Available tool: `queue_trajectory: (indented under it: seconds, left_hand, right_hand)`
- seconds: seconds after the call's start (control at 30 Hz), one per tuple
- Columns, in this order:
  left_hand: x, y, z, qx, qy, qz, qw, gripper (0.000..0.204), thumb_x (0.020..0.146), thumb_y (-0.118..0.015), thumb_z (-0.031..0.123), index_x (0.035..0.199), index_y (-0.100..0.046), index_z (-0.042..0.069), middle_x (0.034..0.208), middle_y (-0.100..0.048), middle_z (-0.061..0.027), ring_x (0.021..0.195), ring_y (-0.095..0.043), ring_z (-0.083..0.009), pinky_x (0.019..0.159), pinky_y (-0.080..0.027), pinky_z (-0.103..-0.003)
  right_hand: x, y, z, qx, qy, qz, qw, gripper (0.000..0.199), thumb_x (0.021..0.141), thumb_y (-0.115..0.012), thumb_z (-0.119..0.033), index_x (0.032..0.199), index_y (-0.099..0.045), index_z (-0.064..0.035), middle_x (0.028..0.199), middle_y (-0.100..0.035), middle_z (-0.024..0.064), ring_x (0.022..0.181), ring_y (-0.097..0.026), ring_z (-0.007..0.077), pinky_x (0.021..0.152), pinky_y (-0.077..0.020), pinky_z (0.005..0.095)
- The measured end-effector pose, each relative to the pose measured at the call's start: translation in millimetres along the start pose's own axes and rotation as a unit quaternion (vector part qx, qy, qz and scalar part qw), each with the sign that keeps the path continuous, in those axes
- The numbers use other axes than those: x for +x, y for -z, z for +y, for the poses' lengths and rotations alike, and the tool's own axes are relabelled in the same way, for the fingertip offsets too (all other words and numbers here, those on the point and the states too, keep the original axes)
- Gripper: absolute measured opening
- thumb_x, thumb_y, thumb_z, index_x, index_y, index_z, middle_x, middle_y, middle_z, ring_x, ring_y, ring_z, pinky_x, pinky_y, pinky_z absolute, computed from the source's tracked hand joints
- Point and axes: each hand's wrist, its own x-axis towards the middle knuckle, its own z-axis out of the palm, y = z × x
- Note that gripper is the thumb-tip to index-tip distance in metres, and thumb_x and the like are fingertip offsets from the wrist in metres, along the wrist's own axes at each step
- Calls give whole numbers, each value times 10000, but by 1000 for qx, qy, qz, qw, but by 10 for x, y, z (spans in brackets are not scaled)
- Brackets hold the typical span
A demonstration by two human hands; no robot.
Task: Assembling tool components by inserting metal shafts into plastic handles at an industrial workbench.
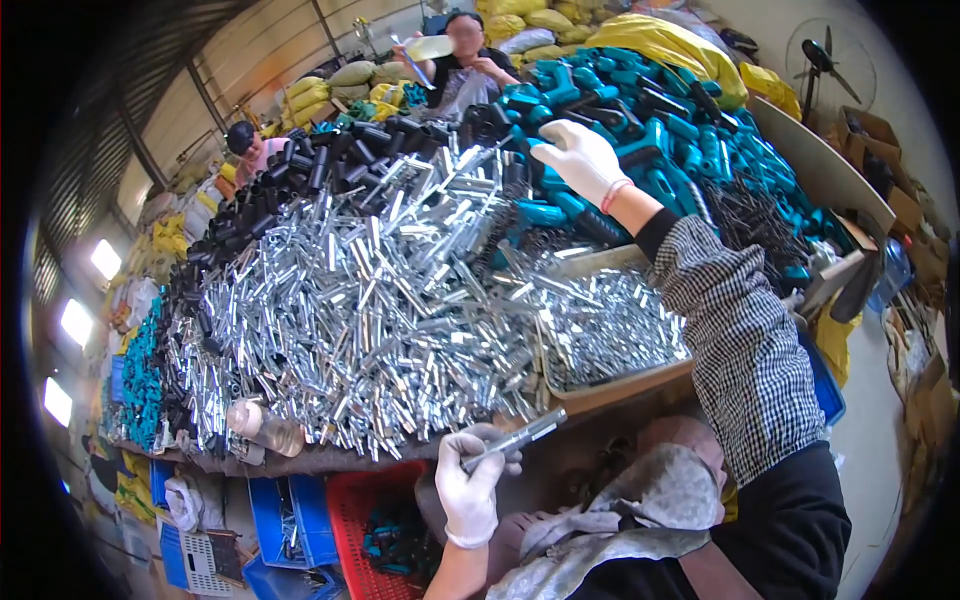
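My left hand (468, 485), in a white glove, is low near my lap and grips a shiny metal rod (520, 438) that points up to the right. My right hand (580, 160), also white-gloved with a checked sleeve, reaches far out onto the heap of teal plastic handles (640, 110) and rests on them with its fingers curled. Whether it has closed on one handle is unclear. Between both hands spreads a big heap of silver metal tubes (370, 300).
Black plastic tubes (290, 190) edge the pile's far left. A shallow tray (630, 380) of small metal parts lies under my right arm. A red crate (370, 520) and blue crates (290, 515) stand below the table. Two people sit behind it. A plastic bottle (262, 425) lies at the front edge.
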Motion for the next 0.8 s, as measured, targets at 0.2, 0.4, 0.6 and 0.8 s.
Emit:
queue_trajectory:
  seconds: [0.2, 0.4, 0.6, 0.8]
  left_hand:
    - [410, 341, 187, -90, 36, -37, 995, 327, 894, -692, 152, 1112, -496, 9, 982, -669, -190, 678, -685, -232, 524, -554, -289]
    - [927, 620, 347, -161, -1, -34, 986, 476, 809, -833, 268, 1082, -531, 21, 940, -663, -208, 601, -655, -242, 452, -530, -332]
    - [1057, 720, 362, -143, -12, -39, 989, 390, 871, -770, 299, 1123, -574, 76, 935, -640, -151, 599, -629, -214, 421, -490, -283]
    - [1132, 782, 444, -113, -32, -12, 993, 423, 846, -794, 302, 1106, -571, 52, 930, -654, -159, 543, -612, -195, 409, -488, -267]
  right_hand:
    - [1292, -551, 331, 297, -201, -40, 932, 482, 945, -610, -502, 1160, -641, -71, 1026, -665, 64, 960, -659, 239, 854, -497, 391]
    - [1939, -1206, 131, 597, -300, -38, 743, 985, 969, -362, -700, 1532, -195, 91, 1564, -269, 329, 1436, -314, 479, 1157, -293, 582]
    - [2249, -1522, 96, 734, -307, -71, 601, 1149, 863, -261, -867, 1555, -172, 45, 1606, -154, 319, 1494, -153, 469, 1196, -88, 635]
    - [2114, -1423, 169, 780, -201, -83, 587, 1009, 885, -375, -804, 1568, -213, -79, 1612, -174, 283, 1419, -258, 545, 1116, -121, 758]
